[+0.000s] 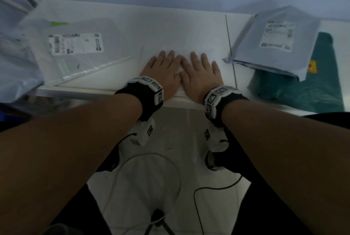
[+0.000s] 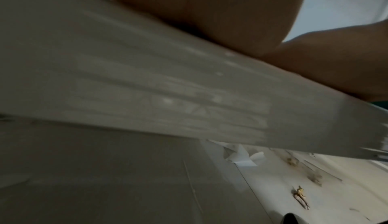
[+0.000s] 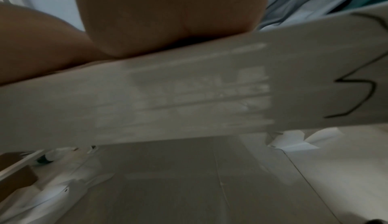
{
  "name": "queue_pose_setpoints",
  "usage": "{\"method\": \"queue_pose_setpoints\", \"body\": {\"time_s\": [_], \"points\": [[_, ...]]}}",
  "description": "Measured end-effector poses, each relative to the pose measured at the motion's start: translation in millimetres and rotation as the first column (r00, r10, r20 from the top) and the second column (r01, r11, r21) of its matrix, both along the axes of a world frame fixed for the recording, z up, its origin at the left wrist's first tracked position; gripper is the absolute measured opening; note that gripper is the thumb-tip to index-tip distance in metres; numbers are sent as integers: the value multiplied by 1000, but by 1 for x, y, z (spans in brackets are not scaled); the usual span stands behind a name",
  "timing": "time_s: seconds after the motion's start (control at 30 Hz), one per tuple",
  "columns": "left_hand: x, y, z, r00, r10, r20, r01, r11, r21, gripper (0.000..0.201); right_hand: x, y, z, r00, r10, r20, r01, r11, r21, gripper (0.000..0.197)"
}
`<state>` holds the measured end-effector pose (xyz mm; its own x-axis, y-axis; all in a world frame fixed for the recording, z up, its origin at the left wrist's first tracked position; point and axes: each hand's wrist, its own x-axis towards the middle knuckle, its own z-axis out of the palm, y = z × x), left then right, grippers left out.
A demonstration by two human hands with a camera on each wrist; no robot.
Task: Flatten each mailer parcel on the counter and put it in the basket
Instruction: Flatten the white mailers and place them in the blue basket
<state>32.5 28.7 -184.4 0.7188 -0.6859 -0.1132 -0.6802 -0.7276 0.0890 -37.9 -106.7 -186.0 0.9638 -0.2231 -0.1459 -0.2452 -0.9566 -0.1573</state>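
- On the left of the white table [image 1: 121, 20] we see a flat clear plastic mailer with a white printed label [image 1: 75, 45], lying limp and untouched; we judge it light, soft and slippery, best lifted by an edge.
- In the middle lies a flat white mailer parcel [image 1: 181, 52], near the table's front edge; its outline is faint against the white top.
- Our left hand [image 1: 162, 69] presses it palm down, fingers [image 1: 171, 55] straight and spread, holding nothing.
- Our right hand [image 1: 200, 72] presses just beside, fingers straight and spread too; the 2 thumbs nearly touch.
- We judge this parcel thin and pliant, so flat palms suit it, then a pinch at 1 edge to carry it.
- On the right a grey-blue plastic mailer with a white label [image 1: 274, 41] looks puffier, resting on a dark green bag [image 1: 306, 87].
- We see no basket in any view.
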Motion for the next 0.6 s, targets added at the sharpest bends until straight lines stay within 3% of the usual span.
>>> {"method": "queue_pose_setpoints", "body": {"time_s": [0.4, 0.5, 0.6], "points": [[12, -6, 2, 988, 90, -128, -86, 995, 42, 61, 1, -1, 3, 1000, -7, -22, 8, 999, 36, 58], [16, -6, 5, 979, 104, -175, -106, 994, -6, 58, 2, 3, 9, 999, -11, 46, 10, 1000, 26, 54], [14, -6, 11, 994, 60, -89, -66, 996, -64, 44, 9, 4, 17, 992, -2, 127, 7, 999, -39, 39]]}}
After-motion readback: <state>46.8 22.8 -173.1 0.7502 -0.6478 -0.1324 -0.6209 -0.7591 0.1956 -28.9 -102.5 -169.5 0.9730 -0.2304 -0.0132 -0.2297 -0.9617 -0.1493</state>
